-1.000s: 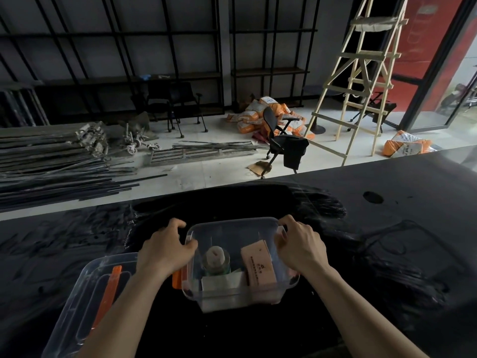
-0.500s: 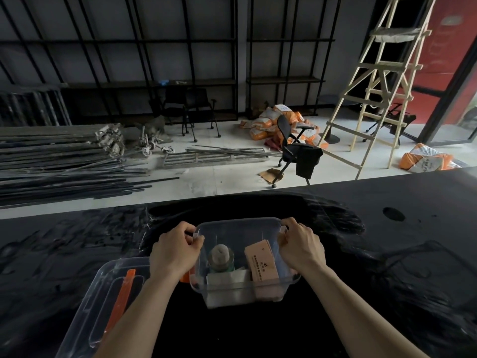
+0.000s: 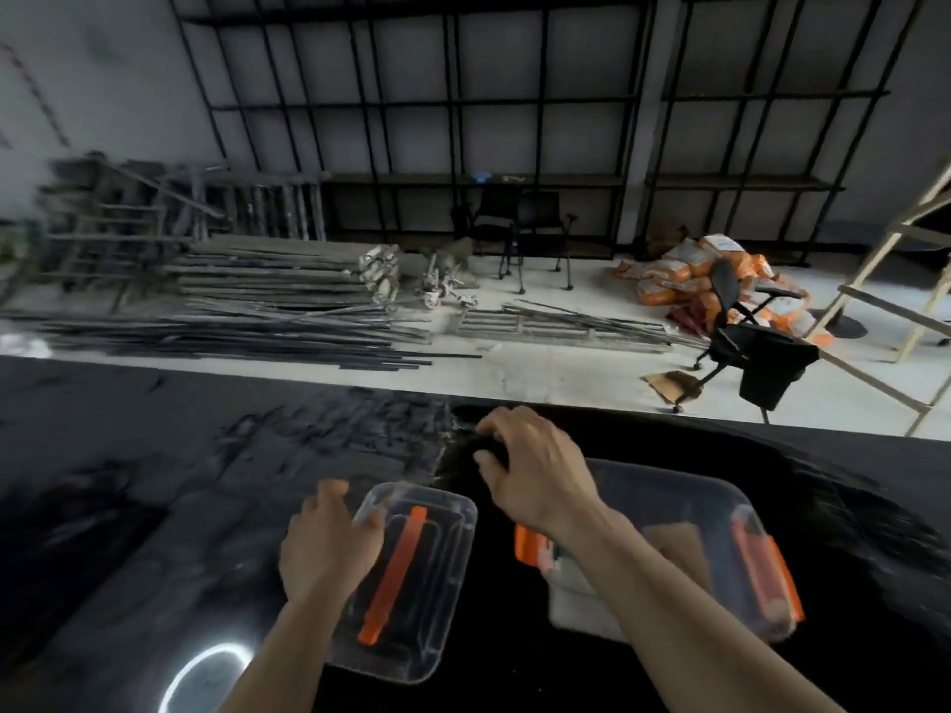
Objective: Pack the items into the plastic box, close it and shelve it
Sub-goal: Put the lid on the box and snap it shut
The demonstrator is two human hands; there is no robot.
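The clear lid lies near, left of the plastic box, its long axis running near to far. The left hand, fingers spread, rests at its left edge and is nearer. Farther off, the right hand hovers loosely curled, holding nothing.

Black shelving, pale floor, ladder

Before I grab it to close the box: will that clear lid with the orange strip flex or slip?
The lid looks thin and clear, so it probably flexes if lifted by one edge. Its glossy plastic may slip, so grip the rim. It lies flat on the table beside the left hand, so rolling seems unlikely.
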